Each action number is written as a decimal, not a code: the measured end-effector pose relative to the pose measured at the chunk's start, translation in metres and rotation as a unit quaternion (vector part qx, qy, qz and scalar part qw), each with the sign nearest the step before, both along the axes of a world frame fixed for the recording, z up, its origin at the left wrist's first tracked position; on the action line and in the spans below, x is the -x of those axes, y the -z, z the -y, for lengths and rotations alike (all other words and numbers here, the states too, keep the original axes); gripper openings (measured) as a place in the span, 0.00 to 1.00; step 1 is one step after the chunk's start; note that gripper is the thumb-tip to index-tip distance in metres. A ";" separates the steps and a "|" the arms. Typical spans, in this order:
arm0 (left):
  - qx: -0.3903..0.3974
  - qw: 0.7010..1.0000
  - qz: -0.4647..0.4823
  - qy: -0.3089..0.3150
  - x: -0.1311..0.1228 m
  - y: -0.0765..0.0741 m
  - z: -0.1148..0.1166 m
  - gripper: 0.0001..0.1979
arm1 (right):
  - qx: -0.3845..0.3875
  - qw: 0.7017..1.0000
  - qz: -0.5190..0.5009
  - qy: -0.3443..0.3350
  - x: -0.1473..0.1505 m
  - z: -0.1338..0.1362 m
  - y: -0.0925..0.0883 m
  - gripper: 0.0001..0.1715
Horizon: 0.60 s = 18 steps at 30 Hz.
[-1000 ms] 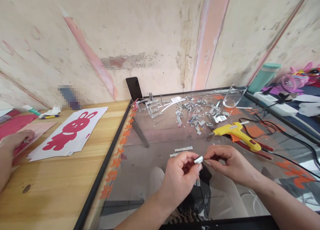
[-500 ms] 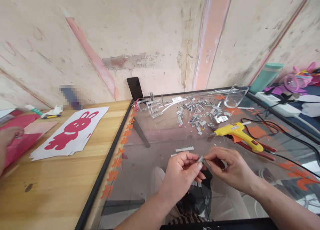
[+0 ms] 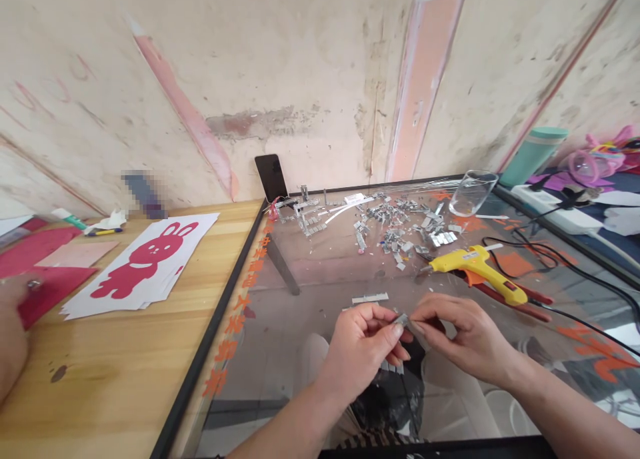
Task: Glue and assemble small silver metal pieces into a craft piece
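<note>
A glass-topped counter (image 3: 310, 326) stood against a stained plaster wall. Just in front of the yellow hot glue gun (image 3: 473, 264), the left hand (image 3: 363, 342) and right hand (image 3: 463, 332) met above the glass. The fingers of both were pinched on one small metal piece (image 3: 401, 320), held clear of the surface. Behind the gun lay a scattered heap of metal pieces (image 3: 395, 229), so most seemed unworked, and no finished item could be made out. Left of the gun lay a short staple strip (image 3: 369, 298). Far to the left, another person's hand (image 3: 13, 339) rested by red paper (image 3: 45, 282).
</note>
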State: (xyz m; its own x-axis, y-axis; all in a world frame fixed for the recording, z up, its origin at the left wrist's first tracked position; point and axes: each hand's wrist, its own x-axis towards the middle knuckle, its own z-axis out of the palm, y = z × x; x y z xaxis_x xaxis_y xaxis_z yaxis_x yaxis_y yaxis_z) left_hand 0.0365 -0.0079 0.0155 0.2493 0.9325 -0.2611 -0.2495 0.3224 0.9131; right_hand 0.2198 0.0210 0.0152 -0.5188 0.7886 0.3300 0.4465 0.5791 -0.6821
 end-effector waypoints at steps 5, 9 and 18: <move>-0.007 1.000 -0.007 0.010 0.000 0.001 0.000 0.20 | 0.084 0.996 -0.014 0.025 0.001 -0.001 -0.006 0.12; -0.009 1.000 -0.014 0.003 -0.001 0.000 0.000 0.21 | 0.222 0.972 -0.077 0.027 0.001 -0.002 -0.010 0.16; -0.035 0.998 -0.042 0.028 -0.002 0.002 0.003 0.18 | 0.332 0.933 -0.136 -0.014 -0.004 -0.005 0.000 0.17</move>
